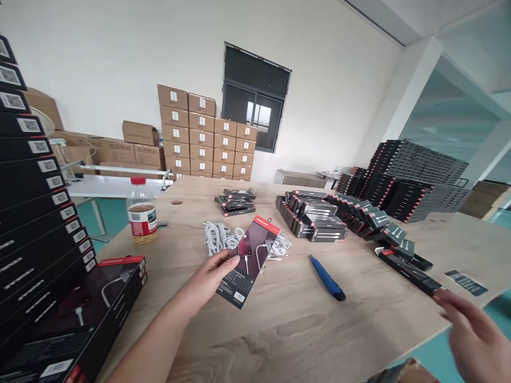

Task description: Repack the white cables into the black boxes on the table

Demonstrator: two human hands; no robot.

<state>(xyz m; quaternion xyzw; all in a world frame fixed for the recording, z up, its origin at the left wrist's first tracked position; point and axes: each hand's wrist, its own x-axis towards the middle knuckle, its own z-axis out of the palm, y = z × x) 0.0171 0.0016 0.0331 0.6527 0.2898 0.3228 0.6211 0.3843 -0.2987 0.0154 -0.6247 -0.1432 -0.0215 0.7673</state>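
My left hand (215, 271) is closed on the lower left edge of a flat black-and-red cable package (253, 260), held tilted above the table with its printed side up. Behind it lie bundles of white charging cables (219, 238), partly covered by the package. At the right, my slightly blurred right hand (475, 324) pinches the near end of a long, thin black box (411, 271) with a red end. A white piece (379, 250) shows at that box's far end. Between my hands a blue utility knife (327, 279) rests on the table.
Black cable boxes stand in a group (311, 213), a leaning row (367, 215) and a small stack (235, 202). Tall stacks rise at left (27, 213) and far right (415, 175). A red-capped bottle (142, 213) stands left on the wooden table (271, 346); cartons (202, 138) line the wall.
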